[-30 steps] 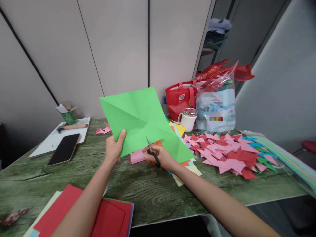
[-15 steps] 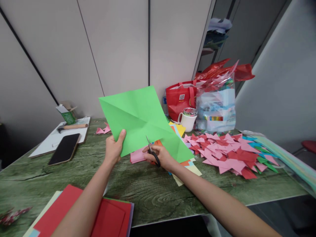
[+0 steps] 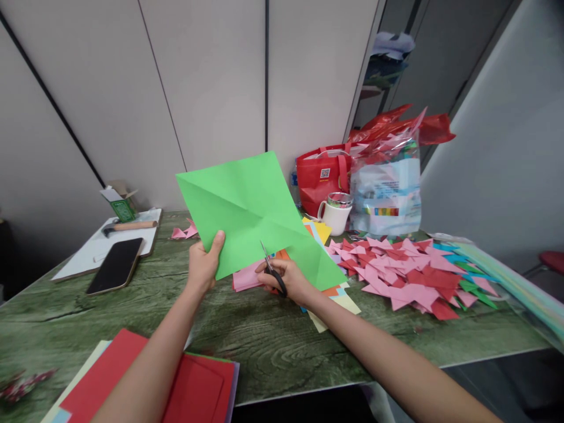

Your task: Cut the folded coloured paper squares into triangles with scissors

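Note:
A large sheet of green paper (image 3: 242,200) with fold creases is held up, tilted, above the table. My left hand (image 3: 205,264) grips its lower left edge, thumb on the near face. My right hand (image 3: 284,279) is closed around the black handles of a pair of scissors (image 3: 267,254). The blades point up and lie at the lower edge of the green sheet, where a cut opens in the paper. Beneath the sheet, partly hidden, lie folded pink paper (image 3: 247,278) and pale yellow paper (image 3: 341,310).
A heap of pink and red folded paper pieces (image 3: 405,270) spreads at right. Behind it stand a white mug (image 3: 335,218), a red bag (image 3: 315,187) and a plastic bag (image 3: 385,194). A phone (image 3: 117,266) and hammer (image 3: 132,225) lie left; red paper (image 3: 200,388) lies in front.
Almost nothing differs. The green sheet, the scissors and both hands keep practically the same positions.

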Demonstrator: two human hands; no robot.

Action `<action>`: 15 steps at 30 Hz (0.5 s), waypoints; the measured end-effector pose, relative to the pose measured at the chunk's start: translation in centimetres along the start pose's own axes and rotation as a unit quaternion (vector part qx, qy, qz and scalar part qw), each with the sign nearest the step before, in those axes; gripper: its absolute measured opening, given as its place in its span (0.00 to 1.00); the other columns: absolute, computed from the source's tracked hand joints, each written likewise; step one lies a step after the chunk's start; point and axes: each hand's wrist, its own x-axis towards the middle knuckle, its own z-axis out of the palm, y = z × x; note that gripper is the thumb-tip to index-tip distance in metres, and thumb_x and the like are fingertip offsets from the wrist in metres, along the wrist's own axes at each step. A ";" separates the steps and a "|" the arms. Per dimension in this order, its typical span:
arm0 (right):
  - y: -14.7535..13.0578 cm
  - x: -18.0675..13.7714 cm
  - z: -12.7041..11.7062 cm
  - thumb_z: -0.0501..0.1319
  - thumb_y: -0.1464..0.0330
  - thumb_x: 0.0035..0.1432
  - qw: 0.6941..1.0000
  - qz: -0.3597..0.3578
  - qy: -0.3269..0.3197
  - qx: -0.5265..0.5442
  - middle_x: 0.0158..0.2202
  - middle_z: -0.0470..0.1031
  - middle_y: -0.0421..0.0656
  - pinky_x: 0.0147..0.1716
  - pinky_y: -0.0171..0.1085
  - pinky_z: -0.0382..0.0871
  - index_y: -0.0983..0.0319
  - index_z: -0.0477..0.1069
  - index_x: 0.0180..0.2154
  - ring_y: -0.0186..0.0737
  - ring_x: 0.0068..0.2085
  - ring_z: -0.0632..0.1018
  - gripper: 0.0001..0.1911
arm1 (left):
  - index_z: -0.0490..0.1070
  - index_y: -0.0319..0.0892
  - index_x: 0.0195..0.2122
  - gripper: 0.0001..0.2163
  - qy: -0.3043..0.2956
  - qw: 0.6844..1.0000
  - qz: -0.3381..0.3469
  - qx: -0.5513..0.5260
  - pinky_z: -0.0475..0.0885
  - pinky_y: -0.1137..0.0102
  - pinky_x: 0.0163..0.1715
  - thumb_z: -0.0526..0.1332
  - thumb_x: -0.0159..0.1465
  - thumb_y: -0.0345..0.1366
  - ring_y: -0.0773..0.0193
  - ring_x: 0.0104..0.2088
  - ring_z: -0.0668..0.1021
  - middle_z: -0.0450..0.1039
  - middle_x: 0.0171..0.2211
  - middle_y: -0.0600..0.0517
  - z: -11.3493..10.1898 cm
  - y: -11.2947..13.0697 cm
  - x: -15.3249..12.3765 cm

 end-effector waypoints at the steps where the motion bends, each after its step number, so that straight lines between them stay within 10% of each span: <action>1: 0.0 0.0 0.0 0.66 0.57 0.37 1.000 0.000 -0.001 -0.001 0.18 0.63 0.34 0.18 0.29 0.56 0.64 0.68 0.31 0.26 0.18 0.64 0.21 | 0.71 0.35 0.21 0.15 0.002 1.000 0.001 0.001 0.66 0.75 0.17 0.65 0.44 0.44 0.69 0.17 0.69 0.72 0.19 0.52 0.0 0.0 0.0; 15: 0.1 -0.1 0.0 0.64 0.58 0.40 1.000 -0.002 0.008 -0.002 0.15 0.61 0.33 0.17 0.28 0.58 0.65 0.68 0.30 0.26 0.17 0.63 0.18 | 0.71 0.35 0.21 0.15 0.004 1.000 0.005 0.002 0.67 0.74 0.18 0.65 0.44 0.44 0.70 0.17 0.70 0.72 0.19 0.52 0.0 -0.1 0.2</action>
